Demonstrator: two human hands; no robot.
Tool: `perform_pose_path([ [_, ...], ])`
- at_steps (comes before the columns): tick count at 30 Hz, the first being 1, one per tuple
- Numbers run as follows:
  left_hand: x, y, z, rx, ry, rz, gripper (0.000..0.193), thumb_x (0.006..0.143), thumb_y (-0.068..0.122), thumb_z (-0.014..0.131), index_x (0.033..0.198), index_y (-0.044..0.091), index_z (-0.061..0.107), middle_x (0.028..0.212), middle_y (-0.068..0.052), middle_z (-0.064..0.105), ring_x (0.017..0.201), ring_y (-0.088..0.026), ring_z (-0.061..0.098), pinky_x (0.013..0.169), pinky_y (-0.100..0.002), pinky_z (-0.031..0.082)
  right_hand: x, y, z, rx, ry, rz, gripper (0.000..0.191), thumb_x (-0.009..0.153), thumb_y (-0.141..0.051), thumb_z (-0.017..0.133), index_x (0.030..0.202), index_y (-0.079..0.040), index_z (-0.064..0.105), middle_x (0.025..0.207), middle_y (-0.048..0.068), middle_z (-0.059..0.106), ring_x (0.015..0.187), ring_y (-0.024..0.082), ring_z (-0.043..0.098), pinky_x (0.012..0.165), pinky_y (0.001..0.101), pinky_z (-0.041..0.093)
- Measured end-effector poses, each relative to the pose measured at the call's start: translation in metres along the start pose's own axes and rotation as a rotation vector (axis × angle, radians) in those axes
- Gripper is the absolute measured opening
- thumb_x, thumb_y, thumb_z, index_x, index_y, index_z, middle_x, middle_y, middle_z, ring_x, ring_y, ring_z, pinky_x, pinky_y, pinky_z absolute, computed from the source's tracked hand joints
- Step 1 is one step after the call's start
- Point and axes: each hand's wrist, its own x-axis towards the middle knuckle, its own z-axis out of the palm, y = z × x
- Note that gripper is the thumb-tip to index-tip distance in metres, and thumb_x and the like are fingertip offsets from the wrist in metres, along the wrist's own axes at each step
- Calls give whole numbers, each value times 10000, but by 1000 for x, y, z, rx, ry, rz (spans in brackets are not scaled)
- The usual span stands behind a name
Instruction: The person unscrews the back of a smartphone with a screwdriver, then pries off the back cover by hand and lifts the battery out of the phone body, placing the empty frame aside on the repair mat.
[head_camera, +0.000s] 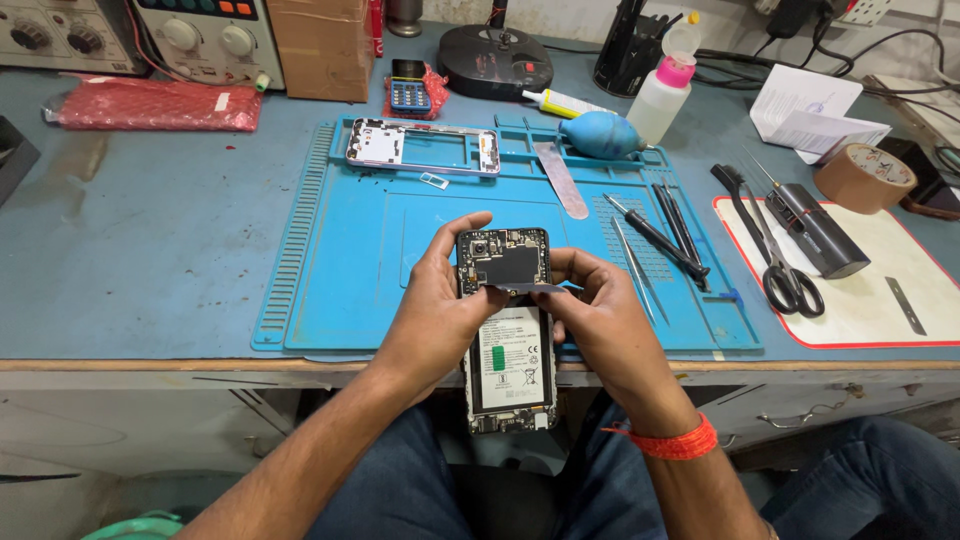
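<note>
Plainly, opened phone (507, 330), circuit board and battery bare.

Open mat ahead, tools crowding the right

From my hands, the blue mat (340, 290) lies bare at eleven o'clock; the phone frame (422, 148) blocks twelve, and the screwdriver (655, 238) and scissors (775, 262) block two.

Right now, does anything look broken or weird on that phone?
The phone has its back off, so the battery and circuit board lie bare. Both hands, left and right, hold it over the table edge. Its frame lies apart on the blue mat. Nothing looks cracked or spilled.
</note>
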Motion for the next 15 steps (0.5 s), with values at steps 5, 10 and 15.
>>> perform_pose_path([
  [5, 1, 0, 2, -7, 29, -21, 646, 890, -21, 677, 1471, 26, 397, 1113, -115, 719, 1004, -134, 700, 855, -289, 597, 0, 0, 1, -20, 5, 3, 248, 921, -29, 647, 1150, 60, 683, 911, 26, 712, 671, 36, 561, 568, 203, 467],
  [10, 1, 2, 0, 26, 8, -37, 703, 886, -28, 659, 1509, 57, 346, 1090, -122, 716, 981, -134, 701, 832, -294, 591, -2, -3, 3, -11, 20, 1, 259, 922, -48, 659, 1157, 59, 680, 939, 16, 719, 679, 26, 562, 554, 200, 450],
  [15, 1, -1, -8, -51, -59, -54, 760, 892, -36, 570, 1573, 94, 256, 1036, -122, 700, 952, -141, 704, 863, -307, 600, -3, -1, 3, 51, 32, -5, 285, 941, -69, 679, 1190, 69, 684, 927, 19, 709, 641, 15, 517, 546, 186, 426],
])
